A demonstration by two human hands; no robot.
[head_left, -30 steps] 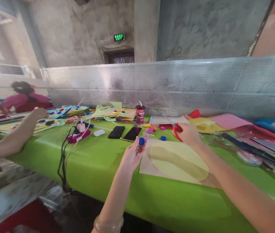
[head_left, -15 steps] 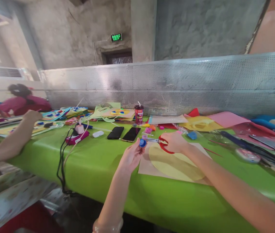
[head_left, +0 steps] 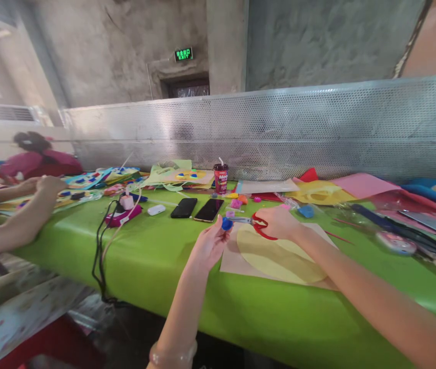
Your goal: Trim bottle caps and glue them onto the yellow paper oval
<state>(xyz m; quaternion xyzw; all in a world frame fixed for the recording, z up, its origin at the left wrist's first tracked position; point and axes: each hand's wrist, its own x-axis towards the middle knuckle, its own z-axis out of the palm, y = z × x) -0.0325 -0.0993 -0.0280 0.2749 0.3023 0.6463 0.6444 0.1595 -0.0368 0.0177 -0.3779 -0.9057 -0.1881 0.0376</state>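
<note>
My left hand pinches a small round blue piece between thumb and fingers, a little above the green table. It resembles modelling clay, but its kind is not plain. My right hand grips red-handled scissors, their metal blades pointing left and reaching the blue piece. Whether the blades cut into it is too small to tell. Under both hands lies a beige sheet with a pale yellow oval on it. Just beyond the blades are small pink and orange lumps.
Two phones and a white case lie left of my hands. A dark red cup with a straw stands behind. Cables hang over the table's front edge. Coloured sheets lie back right. Another person's arms are at left.
The blue piece has turned slightly in my left hand, and its lighter face no longer shows. My right hand and the scissors stay nearly in place. The neighbour's two hands have come together.
</note>
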